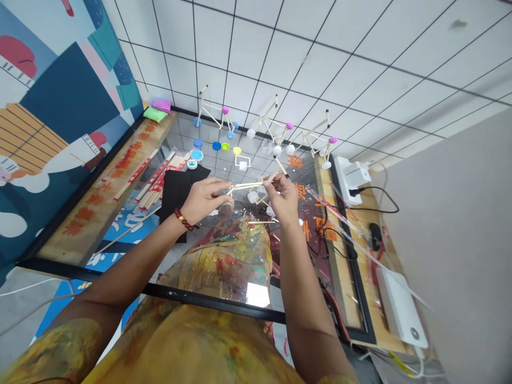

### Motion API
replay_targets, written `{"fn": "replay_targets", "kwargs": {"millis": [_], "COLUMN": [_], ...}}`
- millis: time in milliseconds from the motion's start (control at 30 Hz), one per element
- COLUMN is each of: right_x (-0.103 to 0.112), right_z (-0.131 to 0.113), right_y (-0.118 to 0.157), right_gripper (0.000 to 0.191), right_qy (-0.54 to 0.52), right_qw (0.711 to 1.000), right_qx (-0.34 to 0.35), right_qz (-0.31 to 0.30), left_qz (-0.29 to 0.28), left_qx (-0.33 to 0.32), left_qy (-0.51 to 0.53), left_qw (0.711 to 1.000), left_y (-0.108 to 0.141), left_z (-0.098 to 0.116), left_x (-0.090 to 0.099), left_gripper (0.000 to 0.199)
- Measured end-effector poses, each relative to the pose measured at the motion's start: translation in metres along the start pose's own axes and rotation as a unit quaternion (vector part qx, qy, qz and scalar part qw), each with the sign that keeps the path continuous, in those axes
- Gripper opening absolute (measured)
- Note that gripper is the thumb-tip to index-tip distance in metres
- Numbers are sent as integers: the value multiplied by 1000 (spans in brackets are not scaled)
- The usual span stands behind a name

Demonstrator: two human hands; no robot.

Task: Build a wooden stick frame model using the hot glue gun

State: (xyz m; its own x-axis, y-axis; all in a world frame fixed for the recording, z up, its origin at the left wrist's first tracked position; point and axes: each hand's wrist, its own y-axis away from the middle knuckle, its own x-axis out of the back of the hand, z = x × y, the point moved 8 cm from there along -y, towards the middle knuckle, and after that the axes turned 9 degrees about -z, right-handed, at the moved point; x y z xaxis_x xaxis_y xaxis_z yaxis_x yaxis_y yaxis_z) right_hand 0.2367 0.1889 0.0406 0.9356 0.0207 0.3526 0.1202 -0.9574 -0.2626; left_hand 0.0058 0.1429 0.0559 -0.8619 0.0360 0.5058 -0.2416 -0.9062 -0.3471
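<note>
Three stick models (264, 125) lined up along the far edge of the glass tabletop (256, 256). Bundled wooden sticks (160, 181) placed to the left, just beside a flat sheet (180, 192). Off to the right, on a wooden ledge (344, 266), a power socket (350, 178) set behind a power bank (400, 309).

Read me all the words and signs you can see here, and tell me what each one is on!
Nothing here can be read clearly.
Orange characters on the wooden strip at the left: they look like Chinese, but are too blurred to read.
Orange characters at the right: too blurred to read.
Red print on the bundled wooden sticks: too small to read.
Green and white label on the round cap: too small to read.
</note>
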Motion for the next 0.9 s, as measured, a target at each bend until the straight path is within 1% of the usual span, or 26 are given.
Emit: {"fn": "replay_targets", "kwargs": {"millis": [100, 233, 300, 400, 500, 700, 900], "right_x": [-1, 0, -1, -2, -3, -4, -5], "right_z": [-1, -3, -4, -5, -5, -1, 3], "right_y": [0, 0, 1, 1, 1, 1, 0], "right_gripper": [28, 26, 23, 22, 24, 28, 26], "right_qy": [-2, 12, 24, 28, 25, 16, -14], "right_qw": [1000, 1000, 1000, 1000, 1000, 1000, 1000], "right_qx": [1, 8, 8, 4, 4, -4, -19], "right_qz": [-2, 3, 5, -1, -7, -13, -13], "left_qz": [-9, -21, -21, -9, -5, -5, 7], "left_qx": [17, 82, 95, 67, 40, 35, 31], "left_qy": [29, 135, 154, 112, 85, 73, 62], "left_qw": [999, 987, 983, 991, 996, 997, 998], "left_y": [-5, -6, -5, -5, -6, -6, -5], "left_z": [-4, -19, -23, -19, -15, -12, -11], "left_x": [2, -2, -3, 0, 2, 2, 2], "left_gripper": [27, 33, 35, 32, 29, 28, 26]}}
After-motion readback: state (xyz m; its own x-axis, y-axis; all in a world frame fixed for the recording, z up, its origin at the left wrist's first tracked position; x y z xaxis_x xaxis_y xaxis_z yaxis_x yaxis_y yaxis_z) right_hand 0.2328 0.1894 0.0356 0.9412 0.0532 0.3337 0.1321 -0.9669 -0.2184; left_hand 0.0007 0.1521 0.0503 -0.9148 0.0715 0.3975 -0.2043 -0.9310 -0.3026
